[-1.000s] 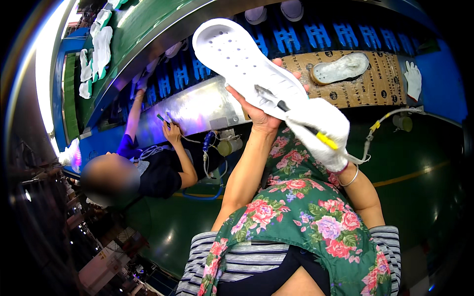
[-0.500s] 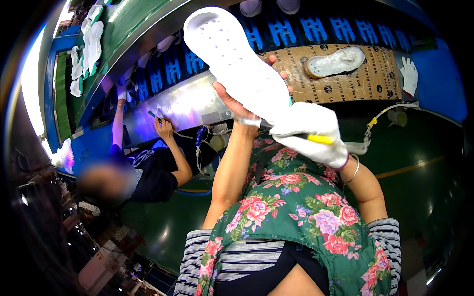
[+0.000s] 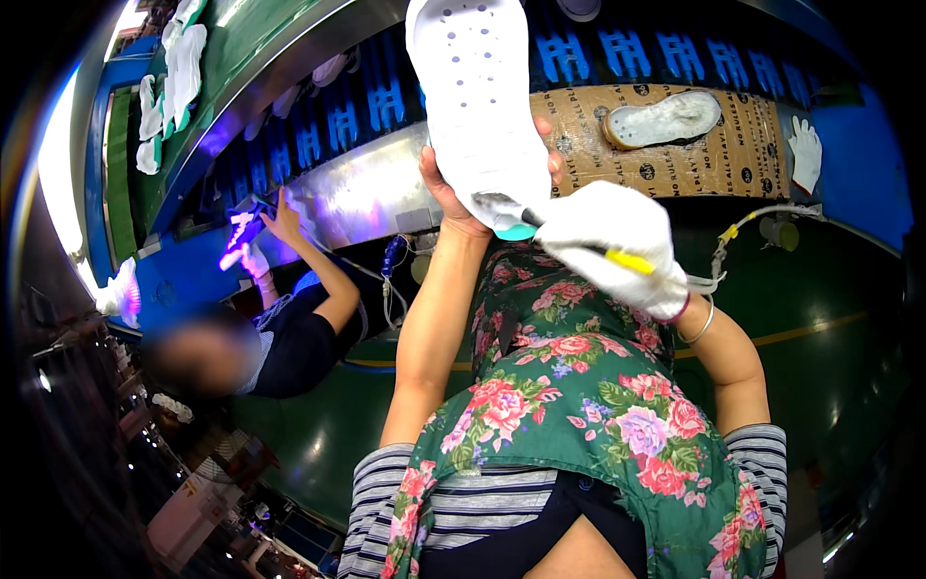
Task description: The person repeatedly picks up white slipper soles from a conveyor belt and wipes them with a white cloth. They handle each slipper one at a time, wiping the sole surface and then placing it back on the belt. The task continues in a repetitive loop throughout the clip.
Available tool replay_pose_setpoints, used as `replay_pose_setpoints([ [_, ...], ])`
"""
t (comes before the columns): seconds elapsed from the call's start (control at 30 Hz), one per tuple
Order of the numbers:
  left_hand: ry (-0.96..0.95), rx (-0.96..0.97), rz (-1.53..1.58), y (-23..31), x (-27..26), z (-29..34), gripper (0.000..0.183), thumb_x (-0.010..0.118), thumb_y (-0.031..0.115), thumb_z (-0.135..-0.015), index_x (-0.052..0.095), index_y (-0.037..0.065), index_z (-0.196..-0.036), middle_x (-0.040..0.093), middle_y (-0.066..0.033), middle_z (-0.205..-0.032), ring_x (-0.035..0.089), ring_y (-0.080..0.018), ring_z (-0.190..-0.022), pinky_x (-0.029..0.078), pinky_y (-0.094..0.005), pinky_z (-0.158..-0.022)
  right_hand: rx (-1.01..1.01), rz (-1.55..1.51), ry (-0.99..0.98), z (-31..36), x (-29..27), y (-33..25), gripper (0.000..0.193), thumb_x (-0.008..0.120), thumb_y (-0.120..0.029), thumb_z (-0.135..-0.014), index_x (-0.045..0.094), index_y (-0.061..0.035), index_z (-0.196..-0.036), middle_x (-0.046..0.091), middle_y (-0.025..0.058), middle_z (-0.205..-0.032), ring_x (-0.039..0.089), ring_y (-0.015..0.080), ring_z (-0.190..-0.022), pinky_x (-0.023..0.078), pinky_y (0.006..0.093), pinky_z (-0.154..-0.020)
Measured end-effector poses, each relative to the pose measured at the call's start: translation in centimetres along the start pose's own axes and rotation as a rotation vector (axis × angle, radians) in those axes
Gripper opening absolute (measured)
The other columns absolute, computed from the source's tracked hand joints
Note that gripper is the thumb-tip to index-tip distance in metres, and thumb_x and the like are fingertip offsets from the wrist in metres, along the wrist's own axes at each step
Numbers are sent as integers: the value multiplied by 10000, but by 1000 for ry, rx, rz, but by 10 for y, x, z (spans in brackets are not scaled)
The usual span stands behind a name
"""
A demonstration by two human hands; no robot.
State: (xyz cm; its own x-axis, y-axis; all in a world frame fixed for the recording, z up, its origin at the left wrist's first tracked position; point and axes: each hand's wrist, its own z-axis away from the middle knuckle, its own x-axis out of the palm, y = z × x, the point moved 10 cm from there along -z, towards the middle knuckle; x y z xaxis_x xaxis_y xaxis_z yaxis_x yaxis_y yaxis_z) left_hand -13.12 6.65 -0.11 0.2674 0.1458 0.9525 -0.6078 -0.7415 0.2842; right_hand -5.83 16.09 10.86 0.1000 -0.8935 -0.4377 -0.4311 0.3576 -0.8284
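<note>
My bare left hand [image 3: 449, 198] grips a white shoe sole [image 3: 487, 121] from beneath, thumb along its left edge and fingertips showing on its right. Small holes dot the far, broad end; a green patch marks the near end. In a white knit glove, my right hand [image 3: 612, 241] is closed round a brush-like tool with a yellow handle [image 3: 629, 261]. Its dark shaft points left, and the greyish tip lies over the sole's near end. Motion blur hides the tip's exact shape.
Printed cardboard [image 3: 588, 174] covers the bench, with a whitish, tan-edged sole [image 3: 666, 120] on it. Beside it lies a white glove [image 3: 804, 154]. Blue racks [image 3: 627, 55] line the conveyor behind. At left, a co-worker [image 3: 299, 338] handles a purple-lit shoe [image 3: 239, 236]. A hose [image 3: 719, 253] hangs at right.
The sole has turned more upright and shifted away from me, its near end now facing me. The tool's tip has moved onto that end. The co-worker's hands have drawn back from the conveyor.
</note>
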Motion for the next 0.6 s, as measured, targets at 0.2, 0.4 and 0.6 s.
replay_pose_setpoints([
  [0.2,-94,-83,-45,2,5,-1,1054,623,798,-752,347,172,-1554,477,-264,-1337,549,-414,-997,482,-476,-769,110,-260,-149,2,17,4,167,825,-66,-772,789,-114,-928,776,65,-1003,731,223,-881,567,329,-759],
  [0.4,-125,-125,69,-2,8,-7,1005,672,662,-767,403,44,-1512,542,-323,-1313,609,-446,-1088,568,-513,-780,-242,114,-170,14,30,-24,319,825,-68,-731,766,-167,-1028,762,44,-1099,727,251,-920,562,359,-771],
  [0.6,-67,-268,27,-10,9,-1,970,663,605,-786,403,6,-1503,561,-337,-1296,626,-457,-1089,566,-531,-821,-46,-112,-106,4,8,-14,207,837,-72,-754,792,-129,-948,775,63,-1003,732,226,-855,570,333,-744],
])
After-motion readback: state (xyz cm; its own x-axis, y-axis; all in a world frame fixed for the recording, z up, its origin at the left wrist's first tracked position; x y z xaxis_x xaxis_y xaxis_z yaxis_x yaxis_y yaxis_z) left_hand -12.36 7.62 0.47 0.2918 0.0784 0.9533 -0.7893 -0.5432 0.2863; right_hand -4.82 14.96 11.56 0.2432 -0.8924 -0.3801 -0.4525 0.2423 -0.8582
